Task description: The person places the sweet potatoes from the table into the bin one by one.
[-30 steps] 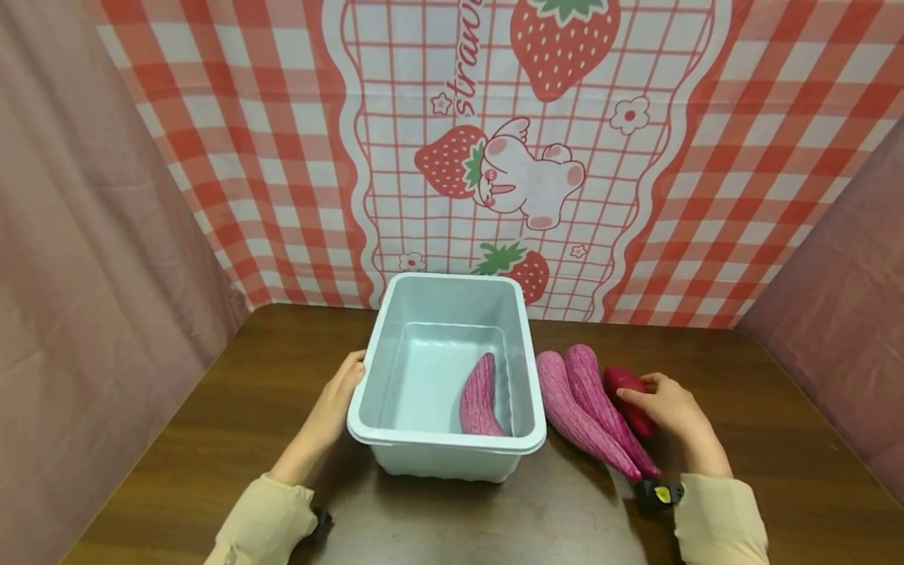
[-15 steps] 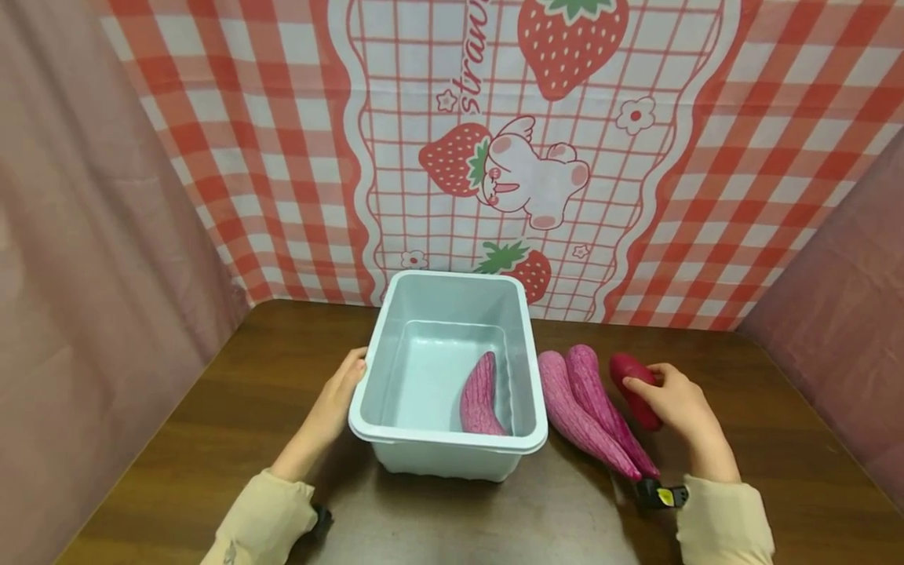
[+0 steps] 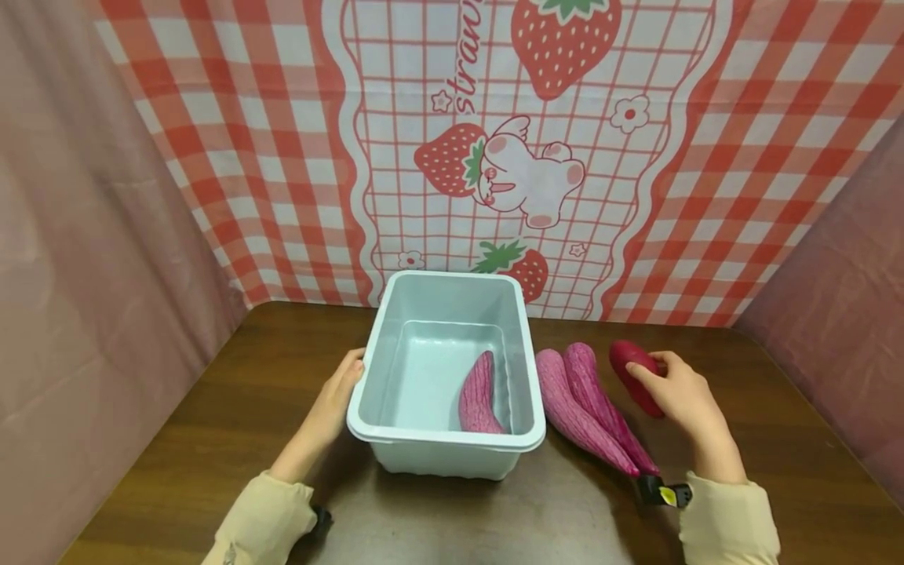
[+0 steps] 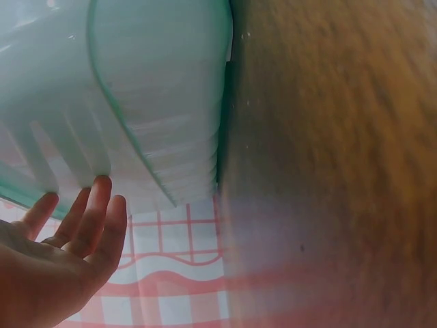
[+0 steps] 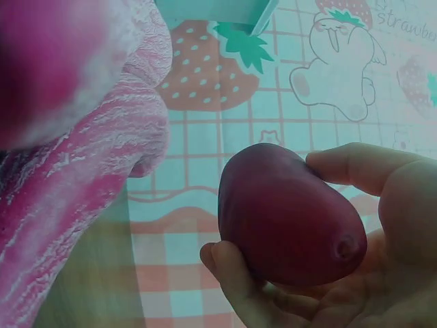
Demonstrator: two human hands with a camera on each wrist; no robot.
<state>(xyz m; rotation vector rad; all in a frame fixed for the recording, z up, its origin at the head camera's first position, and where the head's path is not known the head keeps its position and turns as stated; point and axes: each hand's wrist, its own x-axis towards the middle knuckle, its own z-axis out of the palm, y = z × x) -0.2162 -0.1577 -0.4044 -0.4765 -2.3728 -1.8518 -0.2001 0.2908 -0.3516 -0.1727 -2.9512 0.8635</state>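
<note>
My right hand (image 3: 683, 392) holds a smooth dark red oblong sweet potato (image 3: 633, 373) between thumb and fingers, at the right of the table. In the right wrist view the sweet potato (image 5: 287, 219) shows a small dimple at its near end. Two long striped pink eggplants (image 3: 575, 416) lie side by side between that hand and a pale blue-grey plastic bin (image 3: 452, 463). A third striped eggplant (image 3: 480, 396) rests inside the bin, along its right side. With fingers extended, my left hand (image 3: 332, 404) touches the bin's left wall; the left wrist view shows its fingertips (image 4: 101, 184) at the plastic.
The bin stands mid-table on the brown wooden table (image 3: 233, 416). A red checked cloth with strawberries (image 3: 452, 161) hangs behind the table, and pink curtains (image 3: 85, 275) hang at both sides.
My right hand has lifted the sweet potato and shifted it slightly away from the two eggplants, upward in the head view. The left hand and the bin stay in place.
</note>
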